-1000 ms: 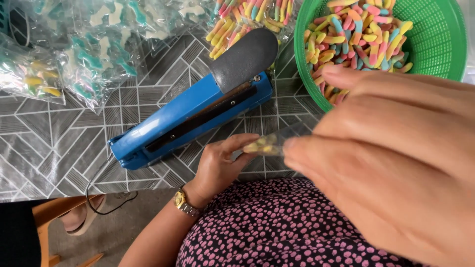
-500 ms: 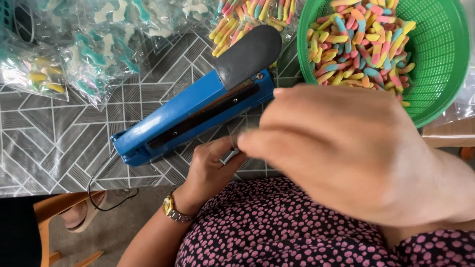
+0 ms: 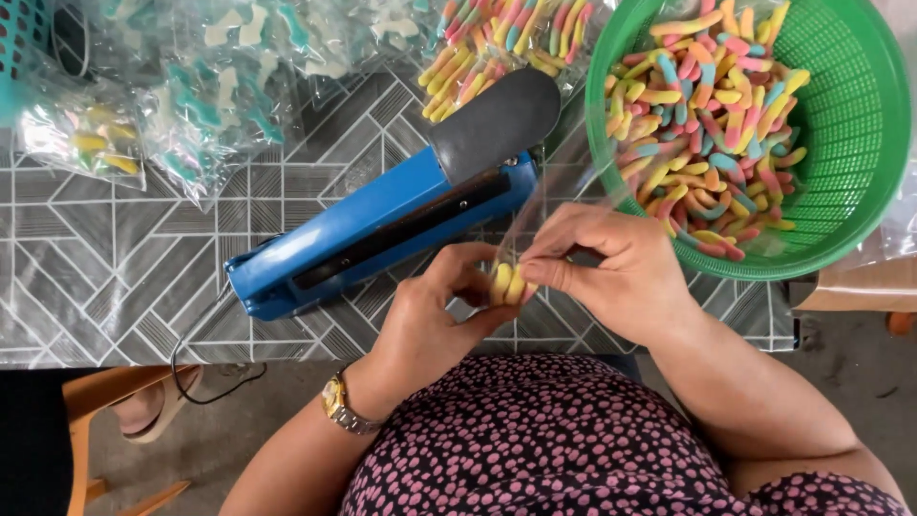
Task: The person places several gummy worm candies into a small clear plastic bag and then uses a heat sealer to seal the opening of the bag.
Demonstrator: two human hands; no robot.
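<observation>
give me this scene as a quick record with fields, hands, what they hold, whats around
left hand: cups a small clear bag of yellow gummy worms from below
right hand: pinches the bag top, grip closed on it
sealer: blue heat sealer with dark handle, lying on the table just beyond the hands
basket: green basket of coloured gummy worms, upper right
table: grey geometric-pattern cloth
packed bags: filled clear bags along the far edge
wrist: gold watch on left wrist
</observation>
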